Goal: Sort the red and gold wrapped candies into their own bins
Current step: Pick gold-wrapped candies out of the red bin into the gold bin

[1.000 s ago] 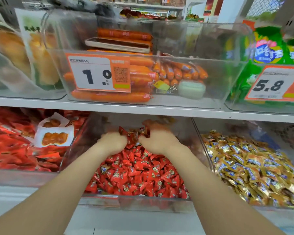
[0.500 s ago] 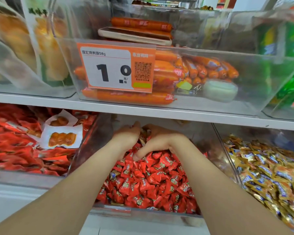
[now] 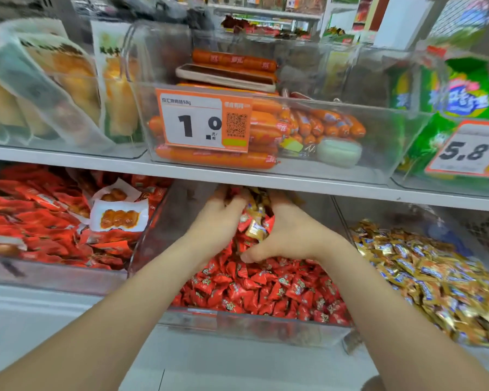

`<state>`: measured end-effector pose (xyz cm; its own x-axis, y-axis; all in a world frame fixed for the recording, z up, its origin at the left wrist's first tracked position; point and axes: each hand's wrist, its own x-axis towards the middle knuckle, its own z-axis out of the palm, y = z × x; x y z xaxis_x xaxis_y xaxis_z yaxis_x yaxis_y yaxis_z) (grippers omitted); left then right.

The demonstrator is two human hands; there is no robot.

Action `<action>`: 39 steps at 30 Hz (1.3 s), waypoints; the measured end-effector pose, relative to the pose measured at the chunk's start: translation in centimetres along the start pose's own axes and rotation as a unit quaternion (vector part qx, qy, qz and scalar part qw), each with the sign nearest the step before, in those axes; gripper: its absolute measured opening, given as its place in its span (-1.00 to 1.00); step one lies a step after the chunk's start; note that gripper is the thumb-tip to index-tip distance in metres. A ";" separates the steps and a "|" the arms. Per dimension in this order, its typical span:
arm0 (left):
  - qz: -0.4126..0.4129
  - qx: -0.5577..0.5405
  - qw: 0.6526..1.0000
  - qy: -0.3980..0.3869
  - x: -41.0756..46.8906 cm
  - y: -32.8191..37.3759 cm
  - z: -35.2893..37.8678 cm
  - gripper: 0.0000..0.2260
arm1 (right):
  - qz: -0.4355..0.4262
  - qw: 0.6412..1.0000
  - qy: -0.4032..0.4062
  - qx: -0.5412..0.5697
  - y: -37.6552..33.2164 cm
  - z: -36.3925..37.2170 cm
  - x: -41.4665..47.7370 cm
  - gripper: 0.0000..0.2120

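A clear middle bin [image 3: 251, 325] on the lower shelf holds a heap of red wrapped candies [image 3: 266, 292]. At its back, my left hand [image 3: 218, 221] and my right hand [image 3: 291, 235] curl toward each other around a mixed clump of red and gold candies [image 3: 254, 221] and grip it from both sides. My fingertips are partly hidden under the shelf edge. The bin to the right is filled with gold wrapped candies [image 3: 435, 277].
The white shelf board [image 3: 350, 190] hangs low over my hands. Above it stand a sausage bin with a 1.0 price tag [image 3: 203, 122] and green bags [image 3: 458, 108]. Red snack packets [image 3: 40, 221] fill the lower left bin.
My hands have drawn together and lifted a clump at the back of the red bin; gold wrappers now show between them. The view has shifted slightly.
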<state>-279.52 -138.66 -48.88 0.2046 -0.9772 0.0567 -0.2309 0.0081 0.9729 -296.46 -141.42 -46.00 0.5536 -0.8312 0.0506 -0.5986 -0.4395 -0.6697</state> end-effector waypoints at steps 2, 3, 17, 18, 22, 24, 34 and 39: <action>0.032 0.069 0.996 -0.038 -1.9 0.2 0.4 -0.66 | -0.010 0.999 -0.017 -0.035 0.5 -0.5 -2.1 0.16; 0.048 0.117 0.990 -0.062 -2.8 0.0 0.5 -0.66 | -0.005 0.998 -0.030 -0.063 0.8 -0.6 -3.1 0.16; 0.148 0.455 0.865 -0.154 -8.5 0.8 -1.8 -0.52 | -0.015 0.978 -0.040 -0.205 1.6 -2.0 -9.1 -0.24; 0.177 0.435 0.870 -0.148 -8.6 1.1 -1.9 -0.58 | -0.021 0.981 -0.019 -0.192 1.7 -2.0 -9.2 -0.33; 0.197 0.396 0.884 -0.149 -9.0 1.3 -1.8 -0.67 | -0.050 0.972 -0.029 -0.226 1.7 -0.9 -9.7 -0.32; 0.174 0.427 0.874 -0.150 -9.1 0.9 -1.5 -0.57 | -0.060 0.966 -0.048 -0.247 1.9 0.3 -9.4 -0.24; 0.145 0.429 0.880 -0.142 -7.9 -0.2 -1.2 -0.72 | -0.020 0.992 0.021 -0.120 2.5 0.0 -8.0 -0.80; 0.200 0.458 0.856 -0.136 -8.2 0.0 -0.9 -0.62 | 0.060 0.998 0.024 0.013 2.8 -0.9 -8.0 -0.87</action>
<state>-280.29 -130.44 -49.18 -0.2650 -0.9494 0.1685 -0.9043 0.3053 0.2983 -303.11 -136.37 -47.60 0.4494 -0.8933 0.0036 -0.6434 -0.3265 -0.6924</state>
